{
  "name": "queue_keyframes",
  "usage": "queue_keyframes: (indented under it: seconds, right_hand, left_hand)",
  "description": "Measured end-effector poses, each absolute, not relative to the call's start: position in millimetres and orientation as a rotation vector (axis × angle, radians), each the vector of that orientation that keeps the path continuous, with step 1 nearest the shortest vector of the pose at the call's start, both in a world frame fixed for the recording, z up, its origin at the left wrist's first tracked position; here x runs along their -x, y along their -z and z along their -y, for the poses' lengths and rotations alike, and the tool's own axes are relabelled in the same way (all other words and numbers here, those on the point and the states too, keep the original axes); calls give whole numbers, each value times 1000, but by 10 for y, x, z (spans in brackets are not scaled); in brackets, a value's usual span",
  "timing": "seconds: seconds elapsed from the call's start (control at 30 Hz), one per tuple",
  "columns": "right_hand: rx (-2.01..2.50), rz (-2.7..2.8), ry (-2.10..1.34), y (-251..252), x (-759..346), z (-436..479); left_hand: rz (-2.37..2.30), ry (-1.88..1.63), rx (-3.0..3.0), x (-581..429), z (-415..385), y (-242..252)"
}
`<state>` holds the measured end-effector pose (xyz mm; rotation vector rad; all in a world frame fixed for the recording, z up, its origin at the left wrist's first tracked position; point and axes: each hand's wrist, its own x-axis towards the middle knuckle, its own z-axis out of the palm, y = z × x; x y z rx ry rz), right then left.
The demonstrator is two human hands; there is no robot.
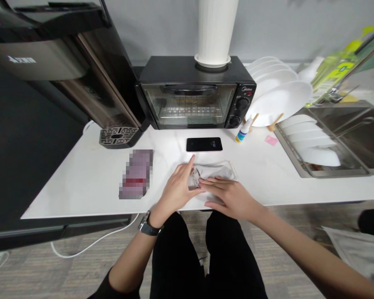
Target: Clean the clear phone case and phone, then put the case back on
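Here a clear phone case (218,170), glossy and see-through, lies flat near the white counter's (81,182) front edge. The right hand (230,196) presses on it, fingers flat and together. The left hand (178,190) curls over its left end; whether it pinches the case cannot be told. A black phone (204,144) lies just behind, before the toaster oven (195,93).

We see a white counter (81,182), a colourless see-through case (220,170), a black phone (204,144), a black oven (187,70), white plates (280,101), a pink note (271,140), a white bottle (243,132) with blue band, our black trousers (174,257), a white cable (90,245).
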<state>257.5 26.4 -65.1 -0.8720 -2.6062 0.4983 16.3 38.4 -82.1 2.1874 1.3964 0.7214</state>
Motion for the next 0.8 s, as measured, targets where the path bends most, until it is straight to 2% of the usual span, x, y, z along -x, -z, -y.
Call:
queue_keyframes:
  seconds: [0.1, 0.33, 0.43, 0.57, 0.8]
  right_hand:
    - [945, 2608, -385, 657, -2826, -240]
    - [1134, 2584, 121, 694, -3219, -241]
    - [1183, 2560, 178, 707, -3129, -279]
    - [1209, 2518, 49, 766, -2750, -311]
    - [926, 2517, -487, 710, -2320, -231]
  left_hand:
    - [-1374, -735, -2173, -173, -378, 798]
    - [-1382, -711, -2136, -173, -388, 756]
    - [-1363, -713, -2135, -176, -403, 731]
    - [-1323, -735, -2132, -179, -424, 728]
    - [-1372, -669, -2215, -158, -412, 766]
